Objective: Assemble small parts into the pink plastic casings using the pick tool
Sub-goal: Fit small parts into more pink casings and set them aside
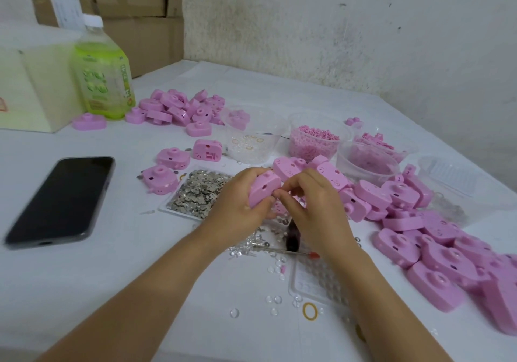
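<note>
Left hand (237, 208) grips pink casing (264, 189); right hand (316, 205) pinches its edge; pick tool (279, 249) beneath; phone (60, 202) left, casing heap (436, 249) right.

Phone (60, 201): one. Green bottle (103, 76): one. Pick tool (279, 249): one. Clear cup (291, 117): at least three. Pink casing (264, 191): several dozen, heaped, uncounted.

White table (112, 291): phone (60, 201) left, bottle (103, 76) upper left, cups (316, 140) centre, pink casings (447, 263) right, pick tool (282, 250) below centre.

Matt pink plastic casings (436, 252), shiny metal bits (195, 194), glossy phone (61, 201)
</note>
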